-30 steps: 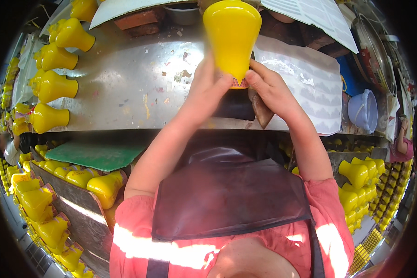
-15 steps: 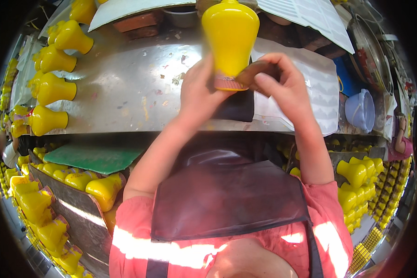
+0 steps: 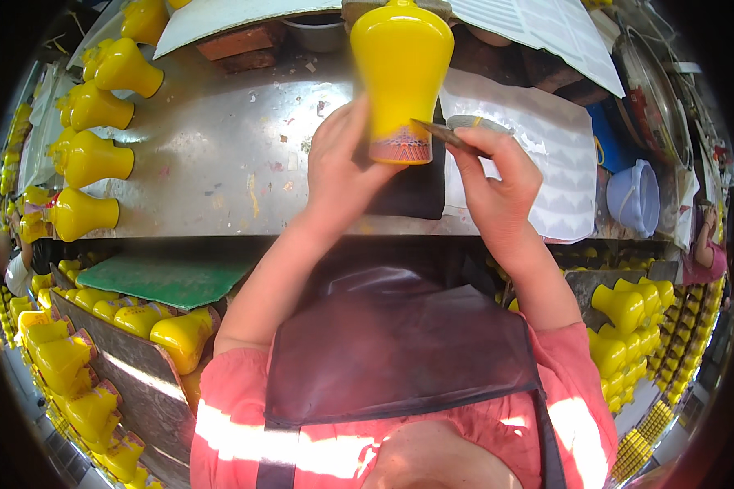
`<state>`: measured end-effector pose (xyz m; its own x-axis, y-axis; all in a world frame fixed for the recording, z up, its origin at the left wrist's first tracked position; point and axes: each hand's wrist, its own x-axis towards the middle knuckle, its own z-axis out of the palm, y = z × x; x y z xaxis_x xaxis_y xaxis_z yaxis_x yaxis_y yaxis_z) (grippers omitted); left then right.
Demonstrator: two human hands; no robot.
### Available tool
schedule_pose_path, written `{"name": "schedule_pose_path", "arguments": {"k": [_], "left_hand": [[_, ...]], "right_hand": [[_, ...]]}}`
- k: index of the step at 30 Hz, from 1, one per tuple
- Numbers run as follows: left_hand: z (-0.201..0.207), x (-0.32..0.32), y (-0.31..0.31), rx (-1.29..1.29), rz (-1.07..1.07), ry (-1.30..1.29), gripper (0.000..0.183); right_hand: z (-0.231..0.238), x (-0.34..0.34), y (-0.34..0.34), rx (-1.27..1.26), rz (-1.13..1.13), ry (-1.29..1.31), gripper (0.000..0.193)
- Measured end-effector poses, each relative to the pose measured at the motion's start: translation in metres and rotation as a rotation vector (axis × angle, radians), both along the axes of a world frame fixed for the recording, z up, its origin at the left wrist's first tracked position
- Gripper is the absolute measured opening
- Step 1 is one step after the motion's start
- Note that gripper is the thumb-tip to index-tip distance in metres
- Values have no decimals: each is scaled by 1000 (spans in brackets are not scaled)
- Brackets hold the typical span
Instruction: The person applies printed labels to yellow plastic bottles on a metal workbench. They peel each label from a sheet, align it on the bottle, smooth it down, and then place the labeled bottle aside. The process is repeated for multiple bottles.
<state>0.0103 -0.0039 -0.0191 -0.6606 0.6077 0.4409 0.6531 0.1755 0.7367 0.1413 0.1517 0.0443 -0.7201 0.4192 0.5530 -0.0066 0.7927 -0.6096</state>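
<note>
A glossy yellow vase (image 3: 404,65) stands out in front of me, a patterned reddish and blue band (image 3: 401,148) running round its lower end. My left hand (image 3: 334,163) is closed on the vase's left side near that band, with some fingers hidden behind it. Between the fingers of my right hand (image 3: 501,175) is a thin dark scraper-like tool (image 3: 442,132). Its pointed end lies against the vase, just above the band. A grey oval piece (image 3: 483,124) shows beside the right fingers; whether it lies on the sheet or is held, I cannot tell.
A metal worktop (image 3: 228,155) holds several yellow vases (image 3: 90,151) lying at the left and a white padded sheet (image 3: 538,155) at the right. A pale bucket (image 3: 633,196) stands further right. Below are a green board (image 3: 163,277) and more vases (image 3: 186,334). Bricks (image 3: 240,47) lie at the back.
My right hand has turned, so the tool's broad brown face now appears as a narrow edge with its point on the vase. The vase has turned and shifted slightly left, showing more of the band.
</note>
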Motion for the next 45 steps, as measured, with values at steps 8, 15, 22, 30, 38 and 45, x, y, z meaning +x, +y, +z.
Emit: {"name": "schedule_pose_path", "arguments": {"k": [8, 15, 22, 30, 38, 45], "left_hand": [[5, -7, -16, 62, -191, -490, 86], [17, -11, -10, 239, -210, -740, 55], [33, -40, 24, 195, -211, -617, 62], [43, -33, 55, 317, -166, -903, 81], [35, -34, 51, 554, -363, -1073, 70], [19, -38, 51, 506, -325, -1035, 54]], "right_hand": [[12, -6, -7, 441, 97, 71, 30], [22, -7, -29, 611, 300, 1, 35], [36, -19, -32, 593, 318, -184, 35], [29, -18, -1, 364, 163, -124, 31], [16, -20, 8, 171, 188, -87, 29], [-13, -6, 12, -118, 112, -49, 34]]}}
